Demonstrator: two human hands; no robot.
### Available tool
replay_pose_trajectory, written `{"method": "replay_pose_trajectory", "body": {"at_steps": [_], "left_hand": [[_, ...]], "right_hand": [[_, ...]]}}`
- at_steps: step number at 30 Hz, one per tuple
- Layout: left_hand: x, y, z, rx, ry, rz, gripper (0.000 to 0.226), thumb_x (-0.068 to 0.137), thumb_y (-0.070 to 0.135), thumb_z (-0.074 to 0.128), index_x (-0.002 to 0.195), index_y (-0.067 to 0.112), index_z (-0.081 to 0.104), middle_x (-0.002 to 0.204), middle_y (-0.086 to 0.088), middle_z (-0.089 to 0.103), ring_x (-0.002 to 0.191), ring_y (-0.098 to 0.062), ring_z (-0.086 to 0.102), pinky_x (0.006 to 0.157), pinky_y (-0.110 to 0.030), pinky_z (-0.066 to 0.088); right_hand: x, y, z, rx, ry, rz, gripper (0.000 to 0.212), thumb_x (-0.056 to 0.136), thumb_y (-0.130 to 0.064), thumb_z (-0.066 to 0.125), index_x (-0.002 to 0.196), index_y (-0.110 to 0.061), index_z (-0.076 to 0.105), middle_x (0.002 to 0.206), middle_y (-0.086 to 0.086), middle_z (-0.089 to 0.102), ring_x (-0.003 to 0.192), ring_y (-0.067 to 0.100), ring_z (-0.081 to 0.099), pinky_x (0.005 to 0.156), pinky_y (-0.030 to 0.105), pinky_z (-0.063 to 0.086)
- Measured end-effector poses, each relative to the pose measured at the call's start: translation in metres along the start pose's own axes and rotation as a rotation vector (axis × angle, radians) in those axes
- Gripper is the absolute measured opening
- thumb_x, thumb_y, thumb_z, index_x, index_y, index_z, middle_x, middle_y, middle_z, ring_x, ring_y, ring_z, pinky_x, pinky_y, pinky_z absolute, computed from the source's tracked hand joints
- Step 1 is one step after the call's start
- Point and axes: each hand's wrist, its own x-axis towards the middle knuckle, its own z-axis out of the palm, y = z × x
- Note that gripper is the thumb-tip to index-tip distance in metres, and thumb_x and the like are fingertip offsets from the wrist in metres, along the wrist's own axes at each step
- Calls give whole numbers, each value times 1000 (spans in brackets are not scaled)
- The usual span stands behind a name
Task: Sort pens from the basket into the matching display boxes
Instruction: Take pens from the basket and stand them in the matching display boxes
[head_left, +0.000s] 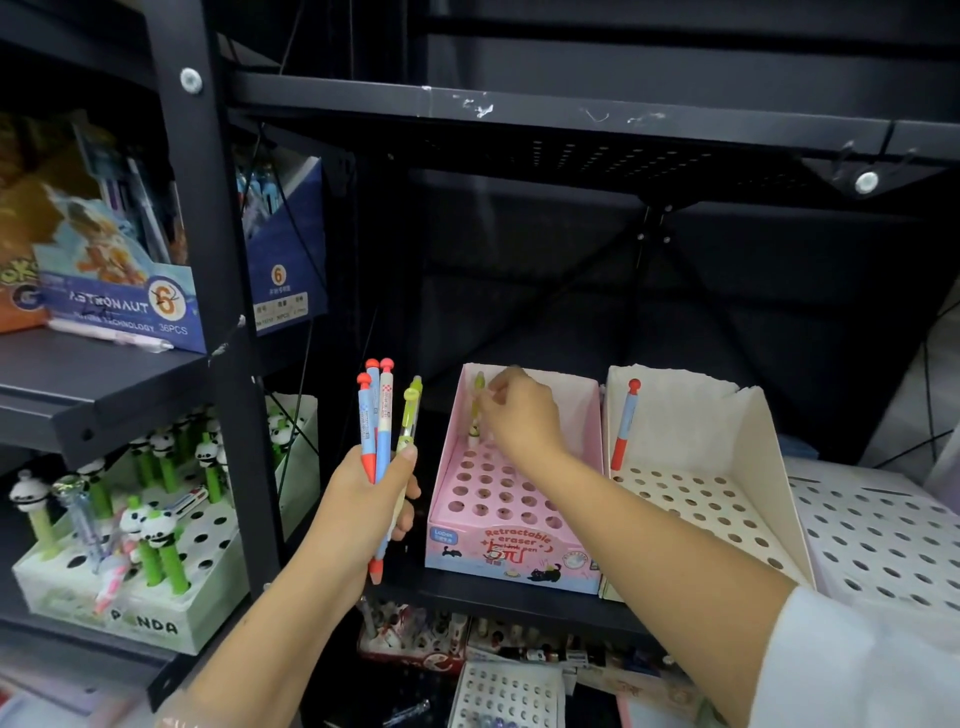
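My left hand (370, 501) grips a bunch of pens (382, 415) held upright in front of the shelf: three blue ones with red caps and two yellow-green ones. My right hand (522, 418) reaches into the pink display box (511, 551) and pinches a yellow-green pen (477, 402) that stands in a hole in the back row. To the right, the white display box (727, 499) has one blue pen with a red cap (625, 423) standing at its back left. No basket is in view.
A black shelf post (218, 291) rises left of my left hand. Left of it stand a white panda pen box (130, 597) and, one shelf up, a blue astronaut box (130, 296). A perforated white box (883, 540) sits at the far right.
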Motion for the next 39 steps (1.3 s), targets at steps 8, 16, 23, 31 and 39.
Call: {"method": "replay_pose_trajectory", "body": {"at_steps": [8, 16, 23, 31, 39], "left_hand": [[-1, 2, 11, 65, 8, 70, 13, 91, 28, 57, 88, 16, 53, 63, -1, 57, 39, -6, 45, 40, -20, 38], [-2, 0, 5, 45, 3, 27, 25, 91, 29, 56, 76, 12, 46, 48, 6, 50, 33, -8, 40, 35, -18, 35], [0, -3, 7, -23, 10, -18, 28, 94, 35, 48, 77, 13, 45, 49, 7, 41, 37, -7, 33, 34, -17, 30], [-3, -8, 6, -6, -25, -36, 17, 97, 28, 44, 90, 16, 53, 68, -2, 60, 36, -6, 42, 35, -17, 35], [-8, -6, 6, 69, -69, -31, 17, 98, 30, 42, 99, 18, 54, 85, -1, 71, 36, -6, 44, 38, -18, 39]], "right_hand": [[-31, -29, -12, 622, -410, 8, 19, 91, -33, 58, 80, -19, 67, 78, 1, 66, 65, 5, 60, 59, 14, 50], [6, -16, -45, 792, -6, 140, 13, 92, -23, 58, 83, -14, 61, 73, -2, 64, 63, 4, 63, 64, 19, 54], [18, 18, -46, 355, 53, 23, 6, 91, -20, 59, 90, -15, 56, 86, 3, 65, 89, 21, 65, 86, 43, 53], [26, 24, -19, 55, -134, -47, 4, 91, -19, 57, 92, -16, 55, 87, 1, 64, 86, 19, 63, 76, 30, 50], [20, 26, -9, -49, -145, 17, 24, 91, -23, 54, 112, -12, 56, 90, -4, 54, 83, 14, 55, 69, 20, 38]]}}
